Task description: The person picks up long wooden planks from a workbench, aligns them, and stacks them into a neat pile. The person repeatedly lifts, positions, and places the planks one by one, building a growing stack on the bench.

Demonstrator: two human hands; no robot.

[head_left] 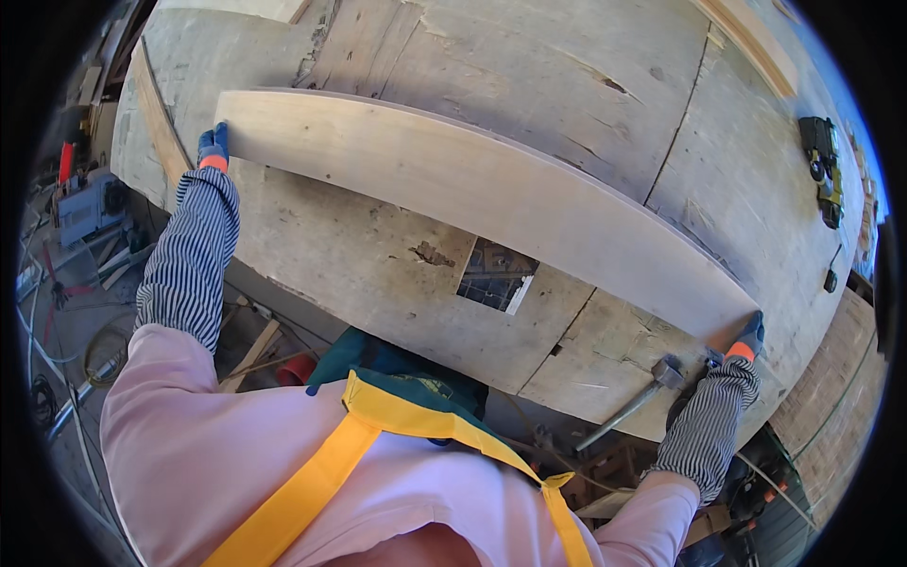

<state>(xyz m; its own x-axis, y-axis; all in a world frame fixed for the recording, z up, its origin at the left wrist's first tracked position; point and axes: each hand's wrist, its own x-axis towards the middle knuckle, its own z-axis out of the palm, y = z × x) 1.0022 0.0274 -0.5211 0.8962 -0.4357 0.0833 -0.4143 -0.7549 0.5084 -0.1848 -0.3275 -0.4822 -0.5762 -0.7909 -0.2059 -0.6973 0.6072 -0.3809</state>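
A long, pale wooden board [472,203] stretches across the worktable in front of me, its right end nearer to me than its left. My left hand [213,148], in a blue glove with an orange cuff, grips the board's left end. At the opposite end my right hand [749,337], gloved the same way, is closed around the board's edge. Some fingers of both hands are hidden by the board. Close to my right hand lies a hammer [667,372], its handle pointing toward the table's near edge.
The worn plywood worktable [350,236] has a rectangular opening [494,274] near its front. A wooden strip [159,118] lies at the left, another [751,42] at the far right. Black-and-yellow tools [824,170] rest by the right edge. Cables and scraps clutter the floor at left.
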